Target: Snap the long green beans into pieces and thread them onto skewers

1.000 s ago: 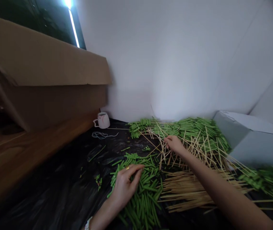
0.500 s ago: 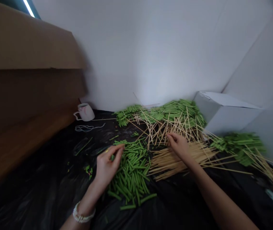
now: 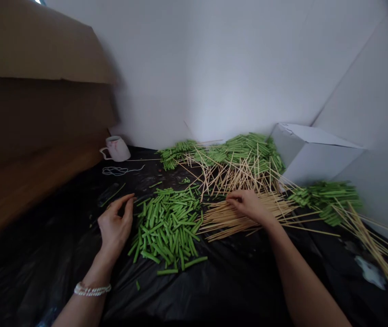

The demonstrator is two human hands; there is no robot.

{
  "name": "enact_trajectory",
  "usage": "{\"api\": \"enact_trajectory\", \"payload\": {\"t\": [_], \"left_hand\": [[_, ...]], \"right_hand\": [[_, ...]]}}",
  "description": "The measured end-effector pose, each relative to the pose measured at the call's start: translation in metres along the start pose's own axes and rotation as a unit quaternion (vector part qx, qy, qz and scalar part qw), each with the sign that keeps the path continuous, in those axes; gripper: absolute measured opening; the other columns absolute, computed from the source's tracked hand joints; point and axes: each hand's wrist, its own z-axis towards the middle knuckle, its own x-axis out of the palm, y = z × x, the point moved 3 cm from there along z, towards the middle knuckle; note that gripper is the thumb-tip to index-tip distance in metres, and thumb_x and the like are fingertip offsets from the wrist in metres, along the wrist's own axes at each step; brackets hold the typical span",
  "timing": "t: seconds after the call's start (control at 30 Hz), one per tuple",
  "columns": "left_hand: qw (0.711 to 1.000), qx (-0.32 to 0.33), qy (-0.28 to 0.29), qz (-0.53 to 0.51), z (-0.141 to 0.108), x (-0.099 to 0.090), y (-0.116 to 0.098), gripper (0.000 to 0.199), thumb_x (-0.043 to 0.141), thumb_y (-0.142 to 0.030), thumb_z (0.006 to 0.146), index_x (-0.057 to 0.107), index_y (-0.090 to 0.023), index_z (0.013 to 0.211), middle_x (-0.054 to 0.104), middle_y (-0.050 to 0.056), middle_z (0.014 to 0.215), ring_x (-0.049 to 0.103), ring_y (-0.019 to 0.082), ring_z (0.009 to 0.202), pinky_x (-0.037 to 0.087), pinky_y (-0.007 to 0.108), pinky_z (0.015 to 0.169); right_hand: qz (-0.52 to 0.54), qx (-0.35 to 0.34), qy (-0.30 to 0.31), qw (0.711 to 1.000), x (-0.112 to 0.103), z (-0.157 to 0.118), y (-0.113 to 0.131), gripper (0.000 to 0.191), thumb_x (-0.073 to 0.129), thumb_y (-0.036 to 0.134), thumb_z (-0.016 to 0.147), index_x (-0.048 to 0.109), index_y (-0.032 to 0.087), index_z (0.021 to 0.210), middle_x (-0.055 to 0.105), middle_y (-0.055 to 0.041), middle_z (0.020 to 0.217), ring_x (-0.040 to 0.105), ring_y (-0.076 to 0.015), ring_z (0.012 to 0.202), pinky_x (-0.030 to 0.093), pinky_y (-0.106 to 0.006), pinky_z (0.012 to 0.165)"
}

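Note:
My left hand (image 3: 116, 223) hovers over black plastic sheeting, just left of a loose pile of cut green beans (image 3: 168, 227). Its thumb and forefinger curve together almost tip to tip, and nothing shows between them. The other fingers are hidden behind. A pearl-like bracelet (image 3: 92, 289) circles that wrist. Over a bundle of bare wooden skewers (image 3: 224, 221) is my right hand (image 3: 246, 203), closed in a pinch at the bundle's upper edge. Whatever its fingertips hold, if anything, cannot be made out. Behind it lie skewers threaded with green bean pieces (image 3: 248, 152), bare ends towards me.
A white mug (image 3: 118, 150) and a tangled white string (image 3: 115, 170) lie at the back left beside a large cardboard box (image 3: 37, 41). A white box (image 3: 311, 150) stands at the back right. More loaded skewers (image 3: 333, 197) lie in front of it.
My left hand has moved left, off the green bean pile to its left side. My right hand has shifted slightly left over the bare skewers. The view has tilted slightly.

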Motion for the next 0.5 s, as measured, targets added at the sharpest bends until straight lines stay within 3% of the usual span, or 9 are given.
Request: {"api": "enact_trajectory", "payload": {"t": [0.13,0.3,0.5], "left_hand": [[0.997,0.075,-0.019,0.030,0.001,0.001,-0.004,0.027,0.056,-0.035,0.090,0.073,-0.017,0.101,0.075,0.007,0.096,0.068,0.022,0.088,0.051,0.035,0.086],[0.996,0.081,-0.017,0.021,0.001,0.002,-0.003,0.026,0.056,-0.032,0.090,0.073,-0.016,0.101,0.075,0.007,0.094,0.068,0.022,0.089,0.051,0.035,0.088],[0.996,0.084,0.004,0.030,0.000,0.003,-0.003,0.027,0.054,-0.031,0.090,0.074,-0.016,0.100,0.076,0.008,0.093,0.069,0.023,0.088,0.051,0.034,0.084]], "right_hand": [[-0.099,-0.004,0.026,0.995,0.014,0.000,0.015,0.023,0.050,0.023,0.093,0.072,0.019,0.097,0.070,-0.0070,0.103,0.064,-0.0190,0.095,0.044,-0.027,0.083],[-0.208,-0.006,0.059,0.976,0.033,-0.003,0.029,0.024,0.043,0.019,0.096,0.067,0.017,0.097,0.067,-0.0098,0.102,0.067,-0.0192,0.083,0.044,-0.028,0.070],[-0.280,-0.035,0.056,0.958,0.034,-0.004,0.037,0.020,0.046,0.008,0.090,0.064,0.016,0.089,0.066,-0.0085,0.096,0.066,-0.0178,0.077,0.039,-0.026,0.060]]}}
